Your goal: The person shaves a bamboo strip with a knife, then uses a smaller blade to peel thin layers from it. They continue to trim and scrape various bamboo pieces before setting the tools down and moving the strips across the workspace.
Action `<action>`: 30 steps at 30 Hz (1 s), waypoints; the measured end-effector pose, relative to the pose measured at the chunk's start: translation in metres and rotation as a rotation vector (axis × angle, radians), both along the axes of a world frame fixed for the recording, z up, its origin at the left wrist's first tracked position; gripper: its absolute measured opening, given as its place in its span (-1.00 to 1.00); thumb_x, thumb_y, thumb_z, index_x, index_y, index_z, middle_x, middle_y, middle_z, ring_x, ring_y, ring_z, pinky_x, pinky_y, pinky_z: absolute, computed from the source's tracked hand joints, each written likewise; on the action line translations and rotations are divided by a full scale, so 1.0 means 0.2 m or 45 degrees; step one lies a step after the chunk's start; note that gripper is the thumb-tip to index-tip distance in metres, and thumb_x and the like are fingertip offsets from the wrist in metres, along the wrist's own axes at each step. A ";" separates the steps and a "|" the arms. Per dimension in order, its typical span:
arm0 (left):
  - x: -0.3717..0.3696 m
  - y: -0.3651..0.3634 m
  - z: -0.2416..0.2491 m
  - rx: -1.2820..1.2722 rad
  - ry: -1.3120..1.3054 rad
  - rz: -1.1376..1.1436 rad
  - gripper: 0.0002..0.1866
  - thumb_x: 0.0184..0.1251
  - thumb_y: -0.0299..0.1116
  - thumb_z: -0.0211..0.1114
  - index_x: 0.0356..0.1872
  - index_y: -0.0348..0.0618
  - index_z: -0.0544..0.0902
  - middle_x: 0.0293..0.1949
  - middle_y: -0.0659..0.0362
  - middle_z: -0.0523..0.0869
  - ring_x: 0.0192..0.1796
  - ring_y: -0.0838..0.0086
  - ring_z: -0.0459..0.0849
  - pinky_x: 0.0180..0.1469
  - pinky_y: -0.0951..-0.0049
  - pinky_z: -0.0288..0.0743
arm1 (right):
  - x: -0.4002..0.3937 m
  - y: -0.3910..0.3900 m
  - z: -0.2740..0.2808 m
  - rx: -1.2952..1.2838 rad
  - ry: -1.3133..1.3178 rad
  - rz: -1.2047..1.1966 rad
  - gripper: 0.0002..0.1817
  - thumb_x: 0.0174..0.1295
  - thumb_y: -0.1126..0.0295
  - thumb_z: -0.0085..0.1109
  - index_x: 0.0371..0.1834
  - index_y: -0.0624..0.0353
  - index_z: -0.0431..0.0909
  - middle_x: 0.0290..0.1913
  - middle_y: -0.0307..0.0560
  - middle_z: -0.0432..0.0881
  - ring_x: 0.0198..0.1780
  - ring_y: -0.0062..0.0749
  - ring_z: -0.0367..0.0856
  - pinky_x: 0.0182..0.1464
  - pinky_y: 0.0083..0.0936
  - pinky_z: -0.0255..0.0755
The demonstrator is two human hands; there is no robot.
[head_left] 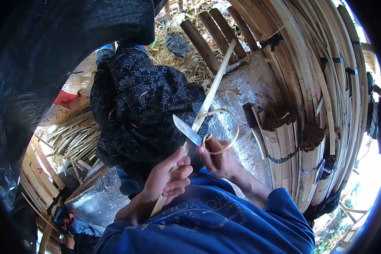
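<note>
My left hand (170, 178) is closed around the lower part of a long, pale bamboo strip (212, 92), which slants up and away from my lap. My right hand (219, 160) grips a knife (186, 129), its handle hidden in the fingers. The bright blade lies across the strip, just above my left thumb. A thin curled shaving (236, 139) loops by my right hand, and another sliver bends off the strip above the blade. Under the strip is dark cloth with a blue floral pattern (144, 89), draped over my legs.
Tied bundles of split bamboo (300, 76) curve along the right side. A shorter bundle (283, 144) stands nearer me. Several brown bamboo poles (203, 44) lean ahead beside straw. Silvery sheeting (237, 114) covers the ground. Thin sticks (74, 135) are heaped at left, below black plastic (38, 55).
</note>
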State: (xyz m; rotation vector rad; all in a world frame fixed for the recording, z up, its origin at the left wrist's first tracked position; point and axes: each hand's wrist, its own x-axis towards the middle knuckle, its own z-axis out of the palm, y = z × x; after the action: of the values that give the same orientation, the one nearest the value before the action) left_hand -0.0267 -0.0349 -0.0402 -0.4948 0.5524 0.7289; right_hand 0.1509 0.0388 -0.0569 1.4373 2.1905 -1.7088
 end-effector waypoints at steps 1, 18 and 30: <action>0.00 0.00 0.00 0.001 0.001 0.006 -0.62 0.47 0.09 -0.17 -0.43 0.06 0.27 -0.71 0.43 0.12 -0.84 0.78 0.01 -0.86 0.76 -0.16 | 0.01 0.00 -0.01 0.001 0.001 0.006 -0.66 0.32 0.13 0.00 -0.28 0.25 0.39 -0.51 0.15 0.50 -0.42 0.11 0.57 -0.38 -0.12 0.41; -0.01 -0.01 0.00 -0.039 -0.032 0.048 -0.62 0.48 0.08 -0.18 -0.43 0.05 0.26 -0.71 0.42 0.12 -0.83 0.77 0.03 -0.86 0.77 -0.14 | 0.01 0.04 -0.19 0.567 0.016 -0.087 -0.75 0.35 0.27 -0.01 -0.36 0.24 0.44 -0.70 0.00 0.46 -0.68 -0.13 0.51 -0.62 -0.32 0.35; -0.01 -0.02 -0.01 -0.043 -0.028 0.059 -0.62 0.47 0.08 -0.15 -0.44 0.05 0.26 -0.71 0.42 0.13 -0.83 0.77 0.02 -0.87 0.76 -0.14 | 0.00 0.08 -0.12 0.273 0.112 -0.015 -0.66 0.28 0.15 0.14 -0.37 0.26 0.46 -0.67 -0.01 0.50 -0.62 -0.16 0.56 -0.55 -0.34 0.39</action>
State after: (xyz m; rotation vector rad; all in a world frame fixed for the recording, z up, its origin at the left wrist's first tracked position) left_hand -0.0294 -0.0385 -0.0427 -0.5480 0.5346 0.7583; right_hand 0.1511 0.0556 -0.0816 1.4451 2.4834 -1.6123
